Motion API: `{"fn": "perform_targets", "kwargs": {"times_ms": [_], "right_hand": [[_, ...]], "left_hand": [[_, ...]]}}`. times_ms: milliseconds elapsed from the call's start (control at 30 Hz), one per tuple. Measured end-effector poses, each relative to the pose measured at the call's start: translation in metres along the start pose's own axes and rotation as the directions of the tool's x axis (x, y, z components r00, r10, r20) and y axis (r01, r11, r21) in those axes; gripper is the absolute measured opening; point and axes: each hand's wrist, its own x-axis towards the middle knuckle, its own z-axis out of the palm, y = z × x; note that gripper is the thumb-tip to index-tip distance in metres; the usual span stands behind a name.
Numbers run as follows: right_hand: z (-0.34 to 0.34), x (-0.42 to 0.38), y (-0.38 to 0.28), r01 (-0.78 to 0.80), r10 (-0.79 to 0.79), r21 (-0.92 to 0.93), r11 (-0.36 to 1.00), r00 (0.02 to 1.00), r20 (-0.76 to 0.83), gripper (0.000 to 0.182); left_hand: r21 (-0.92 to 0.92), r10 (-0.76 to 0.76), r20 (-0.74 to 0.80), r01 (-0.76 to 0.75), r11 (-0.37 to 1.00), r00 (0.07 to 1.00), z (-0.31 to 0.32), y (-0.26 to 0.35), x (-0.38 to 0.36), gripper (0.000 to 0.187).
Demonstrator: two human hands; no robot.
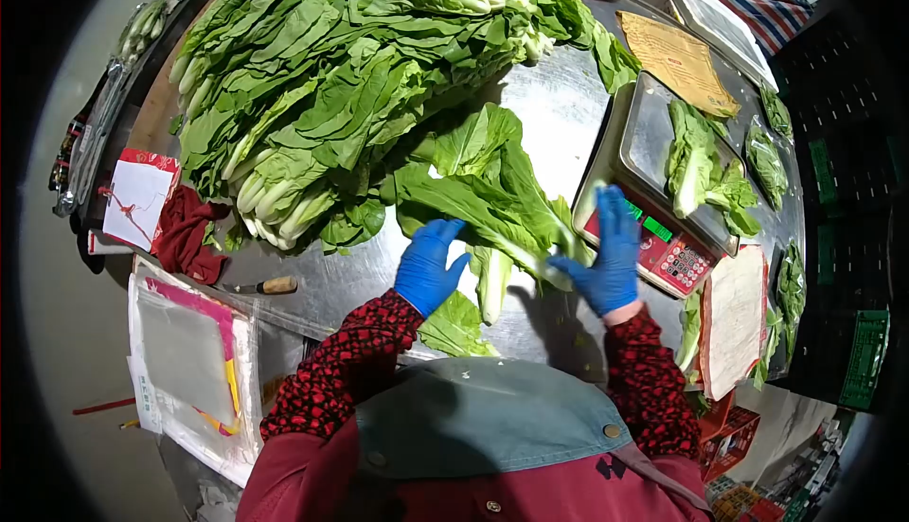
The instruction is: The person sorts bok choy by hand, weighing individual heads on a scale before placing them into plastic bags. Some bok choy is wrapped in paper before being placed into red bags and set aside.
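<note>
A few leafy greens with pale stems (481, 212) lie on the metal table in front of me, their stem ends pointing toward my right hand. At the leaves' near edge is my left hand (431, 268) in a blue glove, thumb apart from the fingers. My right hand (609, 259), also gloved in blue, is beside the stem ends with its fingers stretched upward and thumb out. Whether the thumb touches the stems is hard to tell. A short pale stalk (491, 285) and a loose leaf (454, 326) lie between my forearms.
A large heap of greens (331, 87) covers the back left. At right, a digital scale (676, 259) carries greens (694, 158) on its plate. A wooden-handled knife (276, 285) lies at the left edge, near a dark red cloth (189, 233). Bagged greens (765, 164) lie far right.
</note>
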Motion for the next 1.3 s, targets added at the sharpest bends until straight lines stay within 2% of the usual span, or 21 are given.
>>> {"fn": "perform_targets", "kwargs": {"times_ms": [67,133,167,200,267,300,367,433,533,600,667,700,733,767,800,867,967,1033,1167,1267,1300], "right_hand": [[0.045,-0.012,-0.015,0.094,-0.067,-0.168,0.981,0.985,0.157,0.109],[0.072,-0.019,-0.005,-0.072,0.131,-0.276,0.958,0.971,0.200,0.103],[0.075,-0.018,0.007,-0.071,0.096,-0.124,0.990,0.972,0.213,0.090],[0.082,-0.021,0.017,-0.123,0.149,-0.130,0.984,0.966,0.210,0.084],[0.098,-0.030,0.041,-0.152,0.159,-0.068,0.986,0.981,0.115,0.059],[0.096,-0.029,0.048,-0.337,0.308,0.277,0.900,0.940,0.145,0.052],[0.091,-0.028,0.065,-0.535,0.460,0.762,0.365,0.815,0.352,0.037],[0.065,-0.019,0.048,-0.533,0.509,0.792,0.298,0.790,0.341,0.036],[0.062,-0.023,0.041,-0.545,0.492,0.761,0.353,0.800,0.345,0.037],[0.070,-0.039,0.051,-0.462,0.399,0.447,0.766,0.887,0.232,0.056],[0.056,-0.045,0.030,-0.269,0.267,0.042,0.962,0.962,0.056,0.069],[0.049,-0.047,0.023,-0.213,0.213,0.008,0.977,0.977,-0.011,0.068],[0.042,-0.049,0.015,-0.159,0.157,-0.028,0.987,0.985,-0.075,0.066],[0.037,-0.049,0.005,-0.150,0.154,0.040,0.988,0.980,-0.126,0.056],[0.036,-0.050,-0.003,-0.171,0.190,0.229,0.958,0.979,-0.066,0.048],[0.036,-0.048,-0.021,-0.238,0.225,0.539,0.808,0.970,0.092,0.032],[0.043,-0.038,-0.051,-0.205,0.118,0.659,0.724,0.977,0.175,0.034],[0.050,-0.033,-0.064,-0.171,0.048,0.660,0.732,0.979,0.199,0.036],[0.058,-0.029,-0.087,-0.296,0.102,0.672,0.679,0.945,0.312,0.050],[0.079,-0.034,-0.076,-0.434,0.206,0.705,0.562,0.898,0.389,0.046],[0.082,-0.036,-0.069,-0.410,0.208,0.658,0.631,0.907,0.366,0.042]], "left_hand": [[-0.150,0.128,0.112,-0.111,0.982,0.985,0.000,0.022,0.001,0.049],[-0.233,0.220,0.184,-0.175,0.957,0.958,0.003,0.030,-0.007,0.039],[-0.265,0.215,0.201,-0.158,0.951,0.956,0.001,0.027,-0.012,0.034],[-0.299,0.212,0.217,-0.143,0.944,0.953,0.000,0.024,-0.016,0.029],[-0.285,0.078,0.059,-0.058,0.957,0.995,-0.007,0.016,-0.021,0.016],[-0.264,-0.033,0.026,0.039,0.964,0.999,-0.012,0.012,-0.020,0.013],[-0.187,-0.141,-0.070,0.126,0.974,0.988,-0.017,0.004,-0.011,0.011],[-0.063,-0.185,-0.036,0.182,0.981,0.982,-0.024,-0.001,0.007,0.021],[0.144,-0.172,0.014,0.169,0.975,0.985,-0.013,-0.002,0.038,0.035],[0.226,-0.143,0.009,0.137,0.964,0.990,0.004,-0.019,0.049,0.045],[0.193,-0.265,0.070,0.248,0.949,0.962,0.003,-0.027,0.055,0.041],[0.152,-0.193,0.032,0.186,0.971,0.981,0.003,-0.037,0.052,0.035],[-0.328,-0.381,0.177,0.420,0.846,0.907,0.003,-0.047,0.049,0.032],[-0.672,-0.454,0.391,0.585,0.454,0.801,0.004,-0.056,0.046,0.030],[-0.658,-0.405,0.609,0.719,0.222,0.682,-0.024,-0.043,0.050,0.035],[-0.786,-0.220,0.615,0.611,-0.096,0.757,-0.032,-0.034,0.034,0.046],[-0.799,-0.182,0.600,0.572,-0.187,0.779,-0.038,-0.004,0.016,0.055],[-0.818,-0.152,0.574,0.557,-0.142,0.804,-0.034,0.006,0.007,0.057],[-0.835,-0.162,0.531,0.546,0.070,0.832,-0.019,0.013,-0.007,0.048],[-0.843,-0.196,0.456,0.492,0.217,0.868,-0.025,0.038,-0.001,0.039],[-0.825,-0.196,0.436,0.477,0.304,0.879,-0.015,0.034,-0.005,0.036]]}}
